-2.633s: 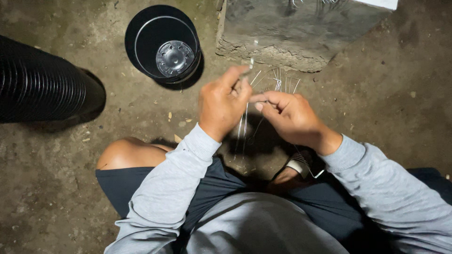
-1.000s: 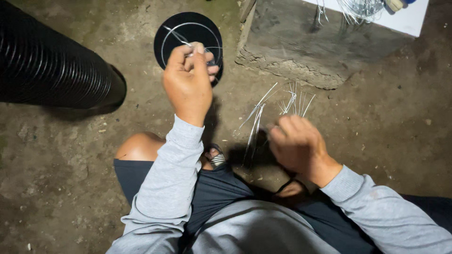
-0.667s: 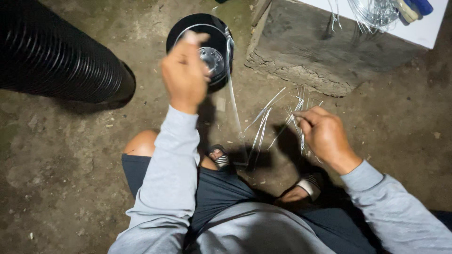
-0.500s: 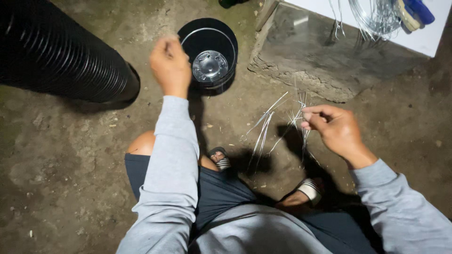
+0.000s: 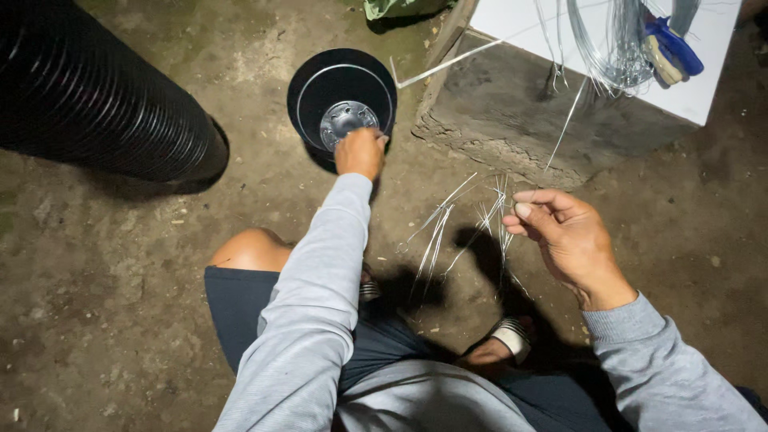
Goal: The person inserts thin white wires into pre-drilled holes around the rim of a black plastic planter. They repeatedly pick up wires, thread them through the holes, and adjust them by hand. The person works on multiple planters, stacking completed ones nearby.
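item: thin wire strands (image 5: 436,232), fanned upright betw. our knees, long axes running away from us. our right hand (image 5: 564,240) is just beside them, fingers loosely curled, grip unclear. our left hand (image 5: 360,152) is closed, at the black container (image 5: 320,80) rim, further from the strands.

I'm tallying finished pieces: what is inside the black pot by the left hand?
Inside the black pot a shiny metal disc lies at the bottom, with a pale ring around the inner wall. The left hand covers the near rim, so anything beneath it is hidden.
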